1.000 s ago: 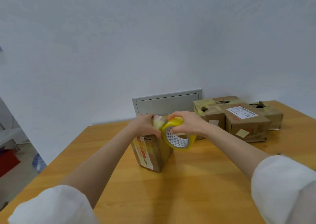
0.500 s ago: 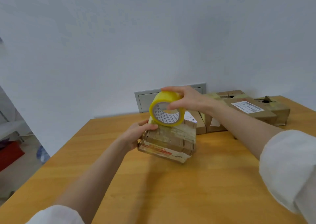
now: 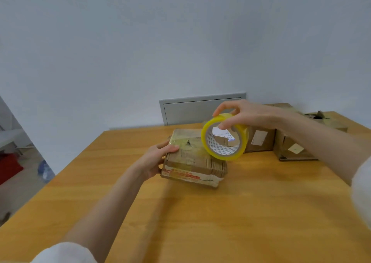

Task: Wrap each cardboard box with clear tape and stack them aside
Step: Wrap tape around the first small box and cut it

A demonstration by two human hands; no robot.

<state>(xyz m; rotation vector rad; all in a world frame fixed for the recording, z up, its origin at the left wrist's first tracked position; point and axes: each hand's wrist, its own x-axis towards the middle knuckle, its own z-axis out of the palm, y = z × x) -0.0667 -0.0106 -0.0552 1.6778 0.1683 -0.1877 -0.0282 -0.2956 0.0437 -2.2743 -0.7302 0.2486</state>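
Head view: left grip (image 3: 158,160) clasps the cardboard box (image 3: 192,162) on the worktop (image 3: 220,222); right grip (image 3: 247,114) pinches the yellow tape roll (image 3: 224,137) just above it. Wrapping looks midway; other boxes (image 3: 261,140) beyond the right grip lie unstacked.

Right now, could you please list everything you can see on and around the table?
cardboard box: one, brown, partly taped, table centre
tape roll: one, yellowish clear, held above the box's right end
other cardboard boxes: at least three, brown, far right of table, partly hidden by the arm
table: one, light wood
wall panel: one, grey, behind the table
red object: one, on the floor at left
left hand: grips the box's left end
right hand: holds the tape roll's rim
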